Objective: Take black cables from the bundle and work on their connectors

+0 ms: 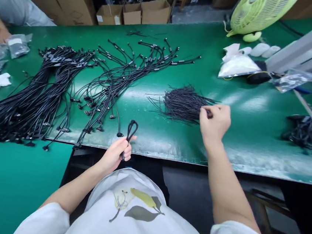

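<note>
My left hand (117,153) is closed around a black cable (132,129) folded into a loop, which sticks up above the fist near the table's front edge. Thumb and forefinger of my right hand (215,124) are pinched at the right end of a pile of thin black ties (184,103). What lies between those fingertips is too small to make out. Left of the pile, loose black cables (120,81) with connectors at their ends lie spread out. Farther left is a thick bunch of similar cables (41,90).
A green fan (260,14) stands at the back right, by a white bag (238,66) and grey posts (305,43). Coiled cables (309,131) lie at the right. At the far left, another person's hand (3,35) touches plastic bags (18,46). Cardboard boxes (156,12) stand behind the table.
</note>
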The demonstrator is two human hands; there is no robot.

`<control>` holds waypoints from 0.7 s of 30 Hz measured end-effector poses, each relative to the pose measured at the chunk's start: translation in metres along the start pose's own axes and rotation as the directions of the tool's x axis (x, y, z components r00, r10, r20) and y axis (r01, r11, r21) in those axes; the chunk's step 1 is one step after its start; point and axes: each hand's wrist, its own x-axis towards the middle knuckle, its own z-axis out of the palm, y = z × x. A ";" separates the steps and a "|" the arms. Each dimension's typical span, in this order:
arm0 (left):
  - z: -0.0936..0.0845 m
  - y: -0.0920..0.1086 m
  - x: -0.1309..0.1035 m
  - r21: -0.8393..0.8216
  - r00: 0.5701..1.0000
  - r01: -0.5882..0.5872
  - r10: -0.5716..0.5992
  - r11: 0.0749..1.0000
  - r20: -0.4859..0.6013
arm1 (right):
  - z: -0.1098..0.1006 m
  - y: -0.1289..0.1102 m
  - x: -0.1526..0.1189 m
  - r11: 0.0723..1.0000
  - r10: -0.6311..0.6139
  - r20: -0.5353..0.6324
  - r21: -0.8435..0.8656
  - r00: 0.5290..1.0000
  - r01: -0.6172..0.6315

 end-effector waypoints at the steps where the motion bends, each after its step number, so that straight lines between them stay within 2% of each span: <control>1: 0.001 -0.001 -0.001 -0.009 1.000 -0.005 0.005 1.000 0.004 | -0.005 -0.014 -0.012 0.999 0.017 -0.038 0.044 0.999 -0.015; 3: 0.005 -0.003 -0.001 -0.025 1.000 -0.007 0.008 1.000 0.022 | -0.011 -0.050 -0.045 0.975 0.008 0.019 0.220 1.000 -0.012; 4: 0.006 -0.005 -0.001 -0.031 0.999 -0.006 0.007 1.000 0.036 | -0.012 -0.071 -0.064 0.937 -0.029 0.119 0.349 0.993 -0.014; 6: 0.007 -0.008 0.000 -0.028 0.998 -0.008 0.009 1.000 0.063 | -0.011 -0.109 -0.100 0.815 -0.139 0.347 0.572 0.927 -0.092; 7: 0.006 -0.009 0.001 -0.017 0.997 -0.014 0.015 1.000 0.070 | -0.010 -0.124 -0.115 0.760 -0.184 0.422 0.634 0.888 -0.144; 9: 0.002 -0.012 0.003 0.059 0.997 -0.048 0.045 0.997 0.061 | -0.008 -0.146 -0.134 0.716 -0.226 0.470 0.674 0.853 -0.181; 11: -0.006 -0.014 0.004 0.221 0.993 -0.117 0.112 0.968 0.031 | -0.007 -0.156 -0.139 0.757 -0.288 0.403 0.652 0.869 -0.051; 12: -0.010 -0.016 0.005 0.301 0.988 -0.153 0.157 0.941 0.010 | -0.008 -0.159 -0.137 0.781 -0.366 0.331 0.618 0.870 0.093; 13: -0.014 -0.017 0.005 0.379 0.979 -0.187 0.206 0.906 -0.008 | -0.009 -0.160 -0.134 0.769 -0.491 0.244 0.573 0.836 0.284; 14: -0.017 -0.017 0.005 0.453 0.972 -0.206 0.236 0.867 -0.010 | -0.010 -0.162 -0.129 0.701 -0.640 0.155 0.518 0.752 0.490; 15: -0.020 -0.017 0.004 0.514 0.972 -0.203 0.235 0.833 0.003 | -0.011 -0.163 -0.124 0.583 -0.779 0.080 0.458 0.622 0.671; 16: -0.023 -0.017 0.004 0.563 0.978 -0.183 0.206 0.806 0.023 | -0.012 -0.165 -0.118 0.444 -0.880 0.031 0.407 0.473 0.799; 17: -0.025 -0.015 0.003 0.608 0.987 -0.151 0.157 0.779 0.044 | -0.012 -0.167 -0.112 0.320 -0.940 0.011 0.376 0.342 0.869; 18: -0.027 -0.013 0.002 0.639 0.994 -0.111 0.092 0.761 0.064 | -0.012 -0.170 -0.107 0.238 -0.968 0.012 0.372 0.251 0.897; 19: -0.029 -0.010 0.001 0.647 0.997 -0.068 0.022 0.760 0.079 | -0.012 -0.172 -0.102 0.200 -0.979 0.033 0.386 0.203 0.901; 21: -0.032 -0.004 -0.001 0.604 0.991 -0.001 -0.080 0.797 0.107 | -0.012 -0.178 -0.095 0.168 -0.986 0.080 0.426 0.148 0.889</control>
